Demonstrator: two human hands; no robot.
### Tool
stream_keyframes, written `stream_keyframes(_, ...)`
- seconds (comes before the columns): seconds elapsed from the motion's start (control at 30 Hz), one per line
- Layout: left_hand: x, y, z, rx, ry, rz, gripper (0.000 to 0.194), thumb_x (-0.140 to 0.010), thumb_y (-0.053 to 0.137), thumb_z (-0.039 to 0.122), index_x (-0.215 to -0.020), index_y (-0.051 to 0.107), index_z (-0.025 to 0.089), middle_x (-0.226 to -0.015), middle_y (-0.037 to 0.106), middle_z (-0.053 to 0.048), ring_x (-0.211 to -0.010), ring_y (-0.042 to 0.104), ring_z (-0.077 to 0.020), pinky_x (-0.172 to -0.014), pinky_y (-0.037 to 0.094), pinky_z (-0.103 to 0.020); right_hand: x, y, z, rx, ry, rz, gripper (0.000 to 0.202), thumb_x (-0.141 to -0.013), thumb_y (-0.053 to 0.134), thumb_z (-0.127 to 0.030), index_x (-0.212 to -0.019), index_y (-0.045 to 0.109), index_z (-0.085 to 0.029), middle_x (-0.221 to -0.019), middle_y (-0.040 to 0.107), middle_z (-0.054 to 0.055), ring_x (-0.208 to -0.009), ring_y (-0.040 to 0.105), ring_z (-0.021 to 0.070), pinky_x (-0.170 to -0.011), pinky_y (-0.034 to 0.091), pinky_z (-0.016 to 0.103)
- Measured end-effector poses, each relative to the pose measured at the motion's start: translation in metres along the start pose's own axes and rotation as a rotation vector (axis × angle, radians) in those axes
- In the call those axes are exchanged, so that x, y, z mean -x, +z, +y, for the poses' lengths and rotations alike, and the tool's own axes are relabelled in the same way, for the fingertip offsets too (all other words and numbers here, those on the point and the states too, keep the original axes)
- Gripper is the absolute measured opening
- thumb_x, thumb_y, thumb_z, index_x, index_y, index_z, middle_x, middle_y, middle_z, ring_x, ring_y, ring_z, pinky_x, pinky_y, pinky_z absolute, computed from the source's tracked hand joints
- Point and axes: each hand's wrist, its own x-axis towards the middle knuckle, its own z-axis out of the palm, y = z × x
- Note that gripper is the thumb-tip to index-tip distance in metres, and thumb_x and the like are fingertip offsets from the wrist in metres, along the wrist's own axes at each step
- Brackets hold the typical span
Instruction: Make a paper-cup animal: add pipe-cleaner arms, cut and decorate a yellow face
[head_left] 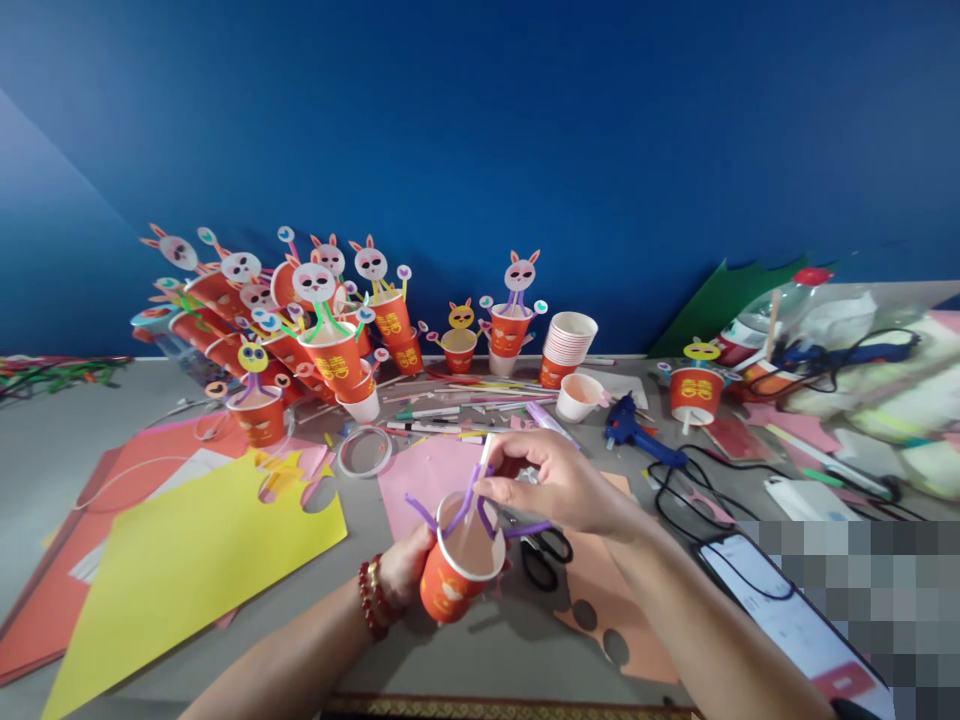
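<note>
One red paper cup [457,590], lower centre of frame, gripped in our left hand [409,565]. One white stick [486,455], above it, was pinched by our right hand [536,480].

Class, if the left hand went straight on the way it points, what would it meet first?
The left hand would meet the red paper cup first; it appears to be holding the cup's side, though its fingertips are hidden.

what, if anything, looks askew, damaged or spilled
Several cups in the left cluster lean sideways, unlike the upright rabbit-topped cup near the middle. The yellow sheet lies crooked over red sheets, with ragged cut-outs at its far edge. No spill shows.
</note>
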Motion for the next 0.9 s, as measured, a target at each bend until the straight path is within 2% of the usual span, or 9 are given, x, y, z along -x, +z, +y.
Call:
stream_keyframes(0.27, -0.001, 0.0, -0.004, 0.005, 0.004, 0.039, 0.071, -0.078, 0.068, 0.066, -0.117, 0.066, 0.007, -0.109, 0.072, -0.018, -0.095, 0.069, -0.0279, -0.088, 0.049, -0.04, 0.0, 0.001, 0.001, -0.029, 0.008, 0.01, 0.022, -0.085, 0.072, -0.037, -0.081, 0.064, -0.017, -0.074, 0.063, 0.0, -0.065, 0.059, 0.0127, -0.062, 0.046, 0.023)
stream_keyframes(0.5, -0.002, -0.003, -0.005, -0.024, 0.0, 0.079, 0.072, -0.075, 0.069, 0.068, -0.114, 0.066, 0.008, -0.107, 0.071, -0.016, -0.096, 0.068, -0.0291, -0.086, 0.05, -0.04, 0.001, -0.001, 0.0, 0.027, 0.014, 0.011, 0.023, -0.086, 0.07, -0.038, -0.08, 0.064, -0.017, -0.075, 0.061, 0.0, -0.066, 0.056, 0.0122, -0.062, 0.045, 0.023)
stream_keyframes(0.6, -0.002, 0.0, -0.004, -0.025, 0.0, 0.091, 0.071, -0.077, 0.068, 0.068, -0.114, 0.066, 0.007, -0.107, 0.071, -0.017, -0.094, 0.068, -0.0281, -0.088, 0.049, -0.04, 0.001, -0.002, 0.0, 0.04, 0.015, 0.02, 0.021, -0.086, 0.071, -0.037, -0.081, 0.064, -0.017, -0.075, 0.062, 0.0, -0.066, 0.056, 0.012, -0.061, 0.044, 0.022)
stream_keyframes(0.77, -0.003, 0.009, -0.001, -0.075, 0.019, 0.124, 0.072, -0.075, 0.068, 0.069, -0.11, 0.068, 0.006, -0.102, 0.072, -0.018, -0.088, 0.069, -0.0282, -0.079, 0.051, -0.039, 0.002, -0.003, 0.002, 0.02, 0.021, -0.003, 0.02, -0.086, 0.07, -0.036, -0.083, 0.065, -0.017, -0.076, 0.064, 0.0, -0.066, 0.059, 0.0124, -0.062, 0.046, 0.023)
stream_keyframes(0.9, -0.004, 0.007, 0.0, -0.086, 0.014, 0.115, 0.073, -0.073, 0.068, 0.071, -0.11, 0.068, 0.008, -0.102, 0.072, -0.018, -0.087, 0.07, -0.0286, -0.081, 0.052, -0.041, 0.002, -0.003, 0.003, 0.029, 0.011, -0.003, 0.016, -0.086, 0.07, -0.033, -0.085, 0.066, -0.018, -0.076, 0.064, 0.0, -0.067, 0.058, 0.0126, -0.063, 0.046, 0.024)
